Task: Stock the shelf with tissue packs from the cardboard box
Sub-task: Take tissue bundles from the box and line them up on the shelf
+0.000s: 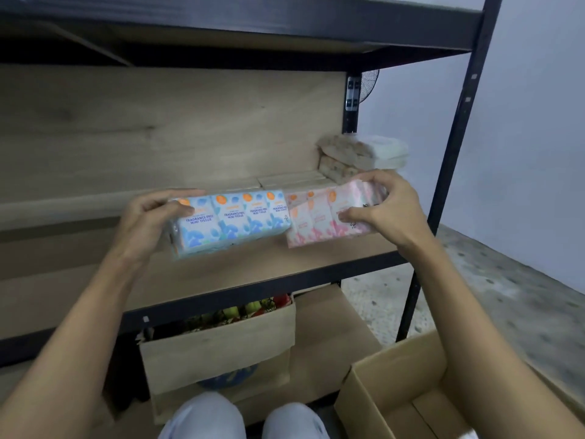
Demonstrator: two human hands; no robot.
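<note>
The left hand (148,213) grips the left end of a blue tissue pack (228,223), thumb on the top edge & fingers curled round the front. The pack is a long multi-pack with "Fragrance free mini tissue" printed several times on the front. The right hand (383,210) grips the right end of a pink tissue pack (323,217), fingers bent over the top, thumb pressed on the front face. Both packs are held side by side in one line, blue on the left, pink on the right, inner ends touching or almost. They are over the front part of the wooden shelf (316,258), approx. at its middle; one cannot tell if the undersides rest on the board or hang just above it. Behind them, at the back of the same shelf, lies a flat row of beige packs (291,182), & in the right back corner is a stack of beige packs (342,156) with a pale white-green pack (386,150) beside it. The cardboard box (395,384) stands open at bottom right, on the floor beside the person's knees (205,416); the right forearm passes above it. On the lower level, under the shelf, is a brown carton (221,343) with red & green items inside, too blurred to name.
</note>
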